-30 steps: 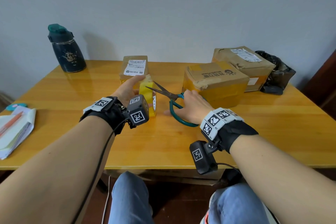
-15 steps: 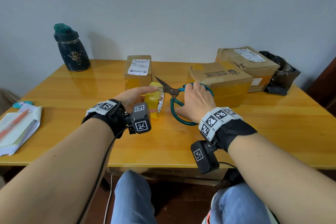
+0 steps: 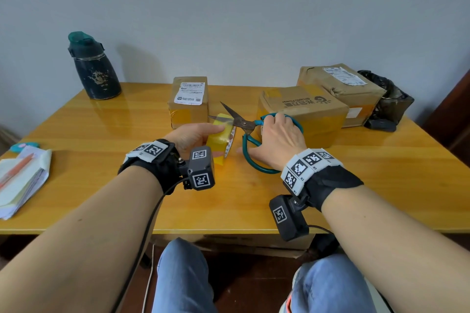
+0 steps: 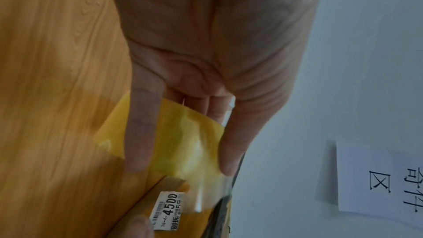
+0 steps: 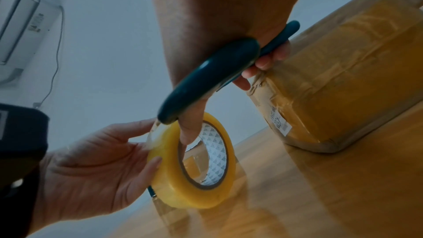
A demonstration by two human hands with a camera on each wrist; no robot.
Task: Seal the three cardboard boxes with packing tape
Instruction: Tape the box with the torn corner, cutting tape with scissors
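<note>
A yellow roll of packing tape [image 3: 220, 140] stands on edge in the grip of my left hand [image 3: 203, 134], its thumb and fingers curled round the rim [image 4: 183, 142]. A clear strip runs from the roll's top towards the small labelled box [image 3: 189, 101]. My right hand [image 3: 277, 142] grips teal-handled scissors [image 3: 244, 123], whose blades stand apart at that strip. The middle box [image 3: 302, 109] sits just behind the right hand, the third box [image 3: 340, 84] at the back right. The right wrist view shows the roll [image 5: 196, 169] below the scissor handle [image 5: 210, 79].
A dark bottle [image 3: 94, 71] stands at the back left. Papers with an orange pen [image 3: 20, 178] lie at the left edge. A black bag [image 3: 389, 101] sits behind the far right box. The table's front edge [image 3: 229, 230] is close to my knees.
My right hand has lifted the scissors off the table and brought the parted blades up to the strip at the roll's top. My left hand kept hold of the roll.
</note>
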